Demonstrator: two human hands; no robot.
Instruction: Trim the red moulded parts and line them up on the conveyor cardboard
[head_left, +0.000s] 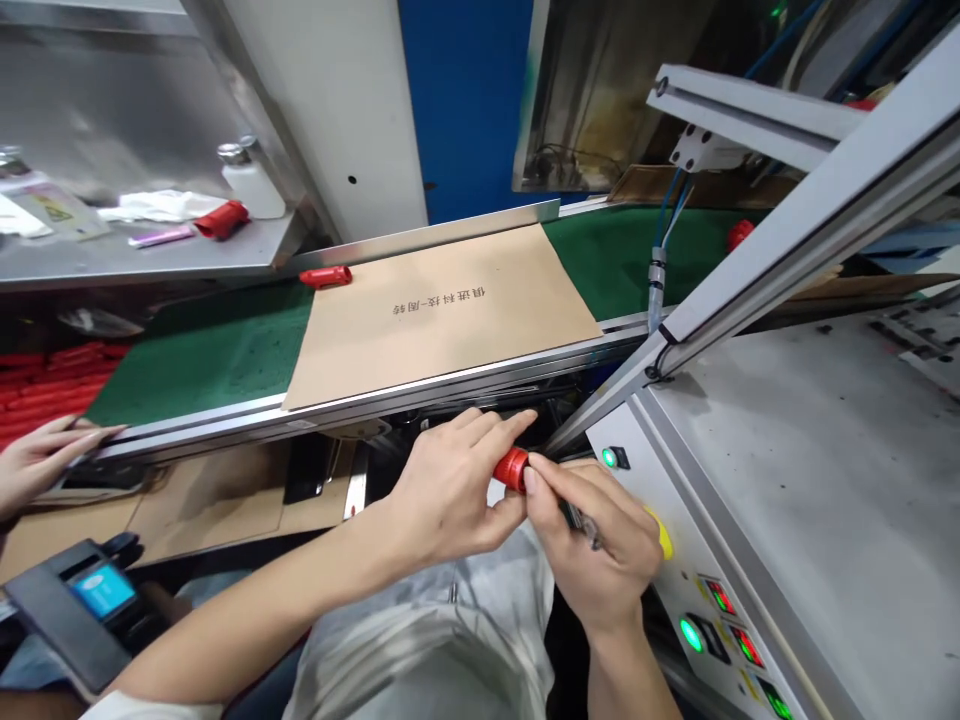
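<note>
My left hand (450, 485) is closed around a short red plastic tube-shaped part (513, 468), held over my lap. Its open, ringed end faces my right hand (604, 535). The thumb and index finger of that hand pinch together at the tube's rim. A slim metal tool (589, 528) pokes out between the right fingers; its kind and its other end are hidden. Beyond the hands, another red tube (326, 276) lies at the far left corner of a brown cardboard sheet (442, 345) with printed characters.
The sheet rests on a green conveyor belt (225, 345). Another person's hand (45, 460) is at the belt's left end by piled red parts (52, 385). A metal shelf (187, 255) holds a white bottle (255, 185). At right stand an aluminium post (810, 190) and a lit control panel (705, 590).
</note>
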